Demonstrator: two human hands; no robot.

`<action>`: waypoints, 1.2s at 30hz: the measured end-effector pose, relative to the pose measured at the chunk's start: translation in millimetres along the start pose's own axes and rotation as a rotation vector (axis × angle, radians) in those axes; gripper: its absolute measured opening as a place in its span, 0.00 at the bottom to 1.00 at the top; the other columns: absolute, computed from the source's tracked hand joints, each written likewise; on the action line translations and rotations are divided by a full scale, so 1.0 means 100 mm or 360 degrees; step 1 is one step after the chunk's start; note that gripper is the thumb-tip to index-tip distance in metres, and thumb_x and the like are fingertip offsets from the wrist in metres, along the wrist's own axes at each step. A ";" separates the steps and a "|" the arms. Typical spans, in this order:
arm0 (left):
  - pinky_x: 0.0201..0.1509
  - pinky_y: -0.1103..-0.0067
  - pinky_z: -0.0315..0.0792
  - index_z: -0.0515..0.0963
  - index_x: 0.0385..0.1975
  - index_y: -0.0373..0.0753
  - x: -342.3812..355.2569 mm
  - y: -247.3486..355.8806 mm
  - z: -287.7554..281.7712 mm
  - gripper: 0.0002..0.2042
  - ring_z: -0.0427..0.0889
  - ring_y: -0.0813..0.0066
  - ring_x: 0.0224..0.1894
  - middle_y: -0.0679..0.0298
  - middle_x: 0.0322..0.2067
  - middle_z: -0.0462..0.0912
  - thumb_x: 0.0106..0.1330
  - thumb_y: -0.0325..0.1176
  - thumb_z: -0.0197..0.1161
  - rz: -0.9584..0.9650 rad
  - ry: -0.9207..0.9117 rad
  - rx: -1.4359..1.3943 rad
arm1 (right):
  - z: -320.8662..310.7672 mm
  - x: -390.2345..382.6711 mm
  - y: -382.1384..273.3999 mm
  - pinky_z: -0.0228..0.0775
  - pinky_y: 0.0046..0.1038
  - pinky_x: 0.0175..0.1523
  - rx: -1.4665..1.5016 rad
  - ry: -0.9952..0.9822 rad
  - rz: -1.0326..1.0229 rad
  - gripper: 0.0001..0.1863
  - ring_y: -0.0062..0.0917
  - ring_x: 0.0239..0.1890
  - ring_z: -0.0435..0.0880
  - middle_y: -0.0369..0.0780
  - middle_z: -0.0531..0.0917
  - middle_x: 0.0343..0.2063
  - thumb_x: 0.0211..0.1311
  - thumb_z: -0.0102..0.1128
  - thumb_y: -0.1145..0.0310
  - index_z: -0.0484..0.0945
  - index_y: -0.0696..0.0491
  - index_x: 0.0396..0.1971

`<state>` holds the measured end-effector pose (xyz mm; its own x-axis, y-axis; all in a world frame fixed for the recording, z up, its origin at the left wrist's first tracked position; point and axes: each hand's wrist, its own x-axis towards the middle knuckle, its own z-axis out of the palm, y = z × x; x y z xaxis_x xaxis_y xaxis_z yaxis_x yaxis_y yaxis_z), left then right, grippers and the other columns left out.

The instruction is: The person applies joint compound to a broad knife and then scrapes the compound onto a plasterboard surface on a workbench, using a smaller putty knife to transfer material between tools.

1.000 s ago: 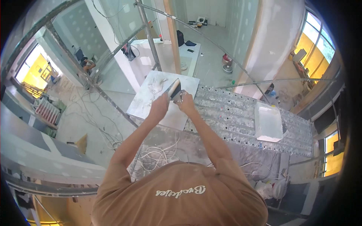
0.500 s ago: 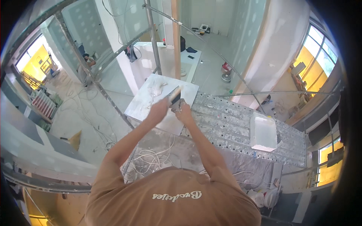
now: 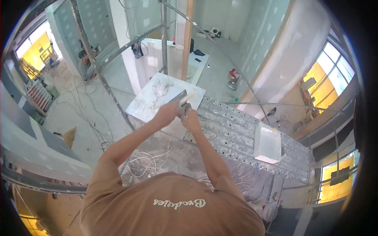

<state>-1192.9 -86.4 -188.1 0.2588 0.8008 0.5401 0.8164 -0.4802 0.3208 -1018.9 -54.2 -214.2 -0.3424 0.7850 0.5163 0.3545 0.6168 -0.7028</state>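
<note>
Both hands are together above a white board (image 3: 139, 108) that lies on the metal scaffold plank, with a whitish lump of plaster (image 3: 160, 87) at its far side. My left hand (image 3: 167, 112) is closed around a broad putty knife (image 3: 179, 95) with a flat grey blade. My right hand (image 3: 190, 118) is closed on a second putty knife, held against the first; its shape is mostly hidden by the fingers. A pale streak, plaster or a handle, shows beside the blades; I cannot tell which.
A perforated scaffold plank (image 3: 224, 128) runs right, carrying a white rectangular tub (image 3: 267, 142). Scaffold poles (image 3: 164, 43) and a diagonal brace cross in front. Coiled cables (image 3: 145, 161) lie on the floor below. A person (image 3: 87, 65) crouches far left; a red-topped bucket (image 3: 233, 76) stands beyond.
My view has shifted slightly, so the tub and plank sit further left and lower. The blades have turned against each other between my hands. The crouching person shows more fully.
</note>
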 end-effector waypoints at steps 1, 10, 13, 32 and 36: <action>0.38 0.58 0.76 0.69 0.53 0.30 -0.04 -0.06 0.03 0.16 0.82 0.44 0.37 0.45 0.36 0.81 0.70 0.32 0.57 0.0057 0.0047 0.0012 | 0.04 -0.03 0.02 0.73 0.45 0.35 -0.0002 -0.0020 -0.0005 0.28 0.54 0.31 0.83 0.56 0.81 0.25 0.49 0.73 0.70 0.68 0.68 0.45; 0.37 0.59 0.78 0.69 0.52 0.33 -0.23 -0.39 -0.57 0.15 0.83 0.49 0.40 0.51 0.39 0.81 0.70 0.32 0.59 -0.0188 0.0237 0.0142 | 0.23 -0.47 0.23 0.72 0.45 0.40 -0.0132 -0.0147 0.0221 0.29 0.48 0.34 0.81 0.54 0.81 0.29 0.50 0.76 0.56 0.74 0.64 0.39; 0.39 0.61 0.78 0.71 0.52 0.35 -0.47 -0.28 -0.78 0.16 0.82 0.50 0.41 0.52 0.43 0.79 0.69 0.33 0.61 -0.0304 0.0294 0.0174 | 0.33 -0.73 0.36 0.73 0.45 0.44 -0.0381 -0.0464 0.0462 0.28 0.49 0.37 0.82 0.54 0.81 0.29 0.51 0.75 0.55 0.76 0.65 0.39; 0.51 0.73 0.71 0.79 0.51 0.39 -0.83 0.58 -0.33 0.19 0.77 0.70 0.50 0.66 0.47 0.78 0.59 0.32 0.60 0.0620 -0.0569 0.0420 | -0.44 -0.82 -1.15 0.69 0.44 0.60 -0.0873 -0.0693 -0.0130 0.40 0.47 0.54 0.77 0.54 0.78 0.53 0.50 0.68 0.71 0.66 0.65 0.65; 0.55 0.72 0.70 0.79 0.42 0.38 -0.63 0.75 -0.19 0.13 0.76 0.67 0.54 0.63 0.47 0.78 0.56 0.30 0.62 0.0484 0.0214 0.0292 | -0.62 -0.59 -0.52 0.73 0.40 0.52 -0.1039 -0.0685 -0.0122 0.37 0.42 0.47 0.81 0.47 0.80 0.47 0.53 0.62 0.76 0.66 0.55 0.68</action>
<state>-1157.8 -179.7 -182.9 0.4434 0.5716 0.6904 0.7948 -0.6068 -0.0080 -962.7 -129.2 -177.8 -0.6463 0.7298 0.2229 0.7101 0.6821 -0.1744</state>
